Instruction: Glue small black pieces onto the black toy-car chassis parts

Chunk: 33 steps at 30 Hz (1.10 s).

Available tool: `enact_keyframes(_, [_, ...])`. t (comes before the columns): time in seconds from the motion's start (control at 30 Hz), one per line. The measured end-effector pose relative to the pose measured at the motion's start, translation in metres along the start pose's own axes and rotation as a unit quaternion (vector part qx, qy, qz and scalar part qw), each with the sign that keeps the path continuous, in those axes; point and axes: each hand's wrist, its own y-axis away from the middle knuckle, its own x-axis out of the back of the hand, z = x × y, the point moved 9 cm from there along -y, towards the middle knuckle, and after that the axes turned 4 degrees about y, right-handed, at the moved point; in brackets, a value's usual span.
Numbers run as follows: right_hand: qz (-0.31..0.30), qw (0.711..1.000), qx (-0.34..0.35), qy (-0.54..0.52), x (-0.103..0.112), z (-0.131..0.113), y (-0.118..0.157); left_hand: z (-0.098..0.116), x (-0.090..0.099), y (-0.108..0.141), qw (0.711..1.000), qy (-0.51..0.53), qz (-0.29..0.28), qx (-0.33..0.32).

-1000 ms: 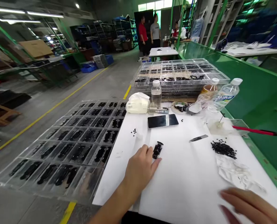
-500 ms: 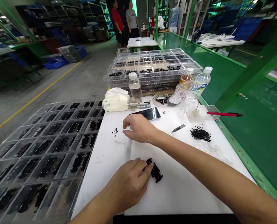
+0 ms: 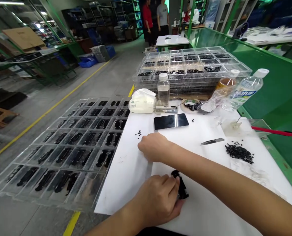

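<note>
Worktop [image 3: 126,164], white, spans lower right of frame; left hand [image 3: 159,198] pinches black part [image 3: 182,188]; right hand [image 3: 154,146] curls mid-frame, grip indeterminable; grey floor [image 3: 116,80] extends left.

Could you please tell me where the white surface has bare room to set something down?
Two bare patches: right of the black part at the left hand, nearer than the right forearm; and between phone and tweezers. Crowded: the far edge, with tissue pack, clear bottle and tape roll; the right side, with the black-piece pile.
</note>
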Motion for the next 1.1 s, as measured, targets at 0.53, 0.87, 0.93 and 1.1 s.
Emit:
enact_keyframes(0.53, [0.507, 0.682, -0.222, -0.477, -0.067, 0.139, 0.328, 0.035, -0.039, -0.074, 0.983, 0.12, -0.007, -0.14])
enact_keyframes(0.87, [0.553, 0.677, -0.351, -0.335, -0.06, 0.135, 0.347, 0.027, -0.034, -0.077, 0.972, 0.195, -0.031, -0.129])
enact_keyframes(0.93, [0.561, 0.668, -0.368, -0.323, -0.056, 0.134, 0.346, 0.026, -0.037, -0.076, 0.973, 0.199, -0.037, -0.109])
enact_keyframes(1.1, [0.555, 0.608, -0.398, -0.405, -0.058, 0.143, 0.342, 0.028, -0.034, -0.072, 0.974, 0.195, -0.034, -0.11])
